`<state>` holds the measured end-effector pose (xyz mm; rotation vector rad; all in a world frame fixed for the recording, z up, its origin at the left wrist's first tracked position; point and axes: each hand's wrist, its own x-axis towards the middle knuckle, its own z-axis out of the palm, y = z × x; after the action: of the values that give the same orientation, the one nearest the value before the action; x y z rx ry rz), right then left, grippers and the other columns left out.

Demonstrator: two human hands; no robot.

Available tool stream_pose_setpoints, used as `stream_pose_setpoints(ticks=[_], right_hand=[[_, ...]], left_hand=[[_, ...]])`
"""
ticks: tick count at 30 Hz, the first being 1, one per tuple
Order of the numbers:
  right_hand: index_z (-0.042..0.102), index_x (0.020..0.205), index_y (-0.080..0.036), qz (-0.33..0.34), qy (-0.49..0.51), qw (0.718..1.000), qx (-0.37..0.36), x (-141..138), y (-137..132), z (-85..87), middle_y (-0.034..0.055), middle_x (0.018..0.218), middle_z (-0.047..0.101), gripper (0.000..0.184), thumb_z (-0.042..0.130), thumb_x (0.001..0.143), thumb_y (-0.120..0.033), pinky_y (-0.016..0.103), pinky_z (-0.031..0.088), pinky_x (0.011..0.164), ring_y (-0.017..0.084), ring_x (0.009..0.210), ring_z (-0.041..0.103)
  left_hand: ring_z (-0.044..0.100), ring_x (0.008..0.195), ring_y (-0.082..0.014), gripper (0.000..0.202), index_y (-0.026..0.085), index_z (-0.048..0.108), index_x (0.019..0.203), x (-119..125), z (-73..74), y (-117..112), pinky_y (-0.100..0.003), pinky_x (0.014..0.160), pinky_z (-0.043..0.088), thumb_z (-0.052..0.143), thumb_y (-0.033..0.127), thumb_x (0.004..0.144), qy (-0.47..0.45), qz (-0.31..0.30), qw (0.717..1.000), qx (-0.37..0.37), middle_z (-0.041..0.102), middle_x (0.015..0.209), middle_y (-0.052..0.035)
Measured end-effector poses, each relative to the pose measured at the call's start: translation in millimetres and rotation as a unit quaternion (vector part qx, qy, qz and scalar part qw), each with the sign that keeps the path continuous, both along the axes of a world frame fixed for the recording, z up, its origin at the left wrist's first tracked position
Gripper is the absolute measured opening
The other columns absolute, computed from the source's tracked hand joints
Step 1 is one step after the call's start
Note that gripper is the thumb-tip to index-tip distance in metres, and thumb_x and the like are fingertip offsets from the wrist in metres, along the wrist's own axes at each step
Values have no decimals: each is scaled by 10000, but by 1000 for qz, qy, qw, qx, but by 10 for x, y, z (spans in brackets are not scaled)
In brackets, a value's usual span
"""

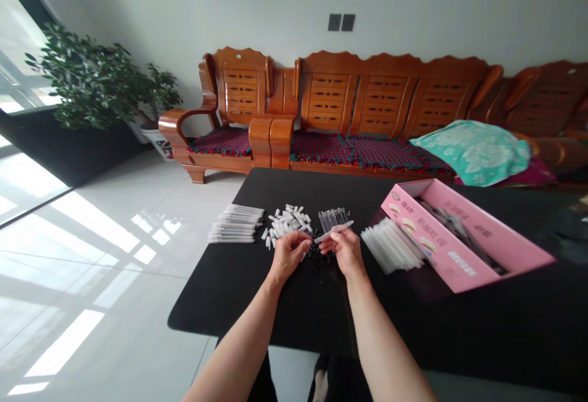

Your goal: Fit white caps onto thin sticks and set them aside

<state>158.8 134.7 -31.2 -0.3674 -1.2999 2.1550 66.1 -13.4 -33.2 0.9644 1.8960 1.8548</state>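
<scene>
Glossy orange wooden sofas (331, 95) line a white wall (229, 10) behind a black tabletop (239, 292), with an open pink cardboard box (441, 249) to the right. Parts lie in separate heaps, apparently sorted by kind for easy reach: long white tubes (236, 223), short white caps (287, 223), clear dark-tipped tubes (334, 218) and loose black bits (316, 256). The right hand's (345, 251) fingers pinch together on a slim translucent tube (334, 231), steadying it upright-tilted; the left hand's (288, 254) fingers bunch close by, their hold hidden.
</scene>
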Motion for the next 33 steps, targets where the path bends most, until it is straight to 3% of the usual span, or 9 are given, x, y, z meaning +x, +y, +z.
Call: stream_pose_setpoints(ticks=[3, 5, 9, 11, 14, 18, 24, 28, 33], right_hand=[[620, 838, -167, 52, 3, 998, -21, -3, -13, -19, 64, 676, 748, 164, 702, 710, -230, 289, 559, 398, 230, 505, 704], [637, 829, -167, 40, 21, 997, -62, 3, 32, -28, 59, 667, 748, 141, 683, 705, -216, 277, 565, 418, 216, 518, 707], [676, 782, -169, -50, 70, 982, -167, 37, 193, -32, 29, 619, 737, 103, 646, 684, -179, 224, 565, 462, 159, 523, 699], [684, 749, -171, -83, 85, 974, -192, 52, 246, -30, 18, 611, 733, 82, 637, 683, -164, 205, 565, 483, 137, 523, 694], [695, 745, -174, -79, 83, 974, -194, 53, 250, -29, 22, 616, 735, 87, 634, 684, -164, 212, 568, 489, 137, 526, 695], [703, 763, -175, -58, 78, 978, -185, 40, 216, -37, 36, 627, 742, 116, 636, 668, -171, 227, 572, 483, 149, 529, 700], [692, 768, -178, -62, 76, 981, -170, 39, 238, -58, 28, 616, 739, 106, 640, 676, -187, 233, 572, 475, 154, 520, 701], [693, 766, -178, -59, 75, 980, -174, 30, 229, -58, 32, 619, 741, 114, 637, 667, -180, 234, 569, 473, 156, 524, 702], [694, 763, -179, -56, 71, 980, -178, 23, 220, -67, 36, 618, 741, 114, 627, 671, -170, 243, 569, 480, 162, 530, 703]], left_hand=[[493, 415, -76, 412, 120, 679, 953, 27, 8, 0, -179, 391, 362, 605, 513, 855, -31, -21, 999, 17, 629, 617, -12], [542, 457, -95, 471, 114, 672, 1024, 19, 11, -27, -191, 418, 412, 524, 542, 897, -48, -7, 998, 42, 658, 671, -39], [602, 566, -128, 499, 120, 671, 1007, -35, 9, -108, -212, 475, 461, 424, 548, 938, -46, 100, 990, 87, 684, 793, -82], [580, 546, -122, 413, 143, 672, 979, -55, 3, -139, -213, 478, 449, 493, 510, 918, -22, 155, 985, 68, 675, 760, -55], [565, 562, -121, 262, 178, 691, 924, -48, -1, -158, -224, 553, 457, 588, 415, 879, 72, 200, 977, 0, 670, 733, -26], [549, 584, -113, 159, 205, 723, 889, 18, -4, -137, -234, 621, 439, 593, 295, 876, 222, 139, 958, -115, 677, 814, -32], [610, 725, -163, 223, 249, 718, 1052, 110, -4, -93, -244, 625, 411, 569, 276, 887, 324, 67, 905, -268, 663, 923, -52], [617, 759, -162, 239, 251, 701, 1085, 132, 21, -100, -245, 648, 419, 555, 257, 895, 321, 74, 911, -248, 661, 963, -51], [609, 733, -150, 160, 246, 726, 946, 149, 33, -112, -246, 668, 439, 588, 244, 864, 317, 36, 922, -219, 656, 914, -32]])
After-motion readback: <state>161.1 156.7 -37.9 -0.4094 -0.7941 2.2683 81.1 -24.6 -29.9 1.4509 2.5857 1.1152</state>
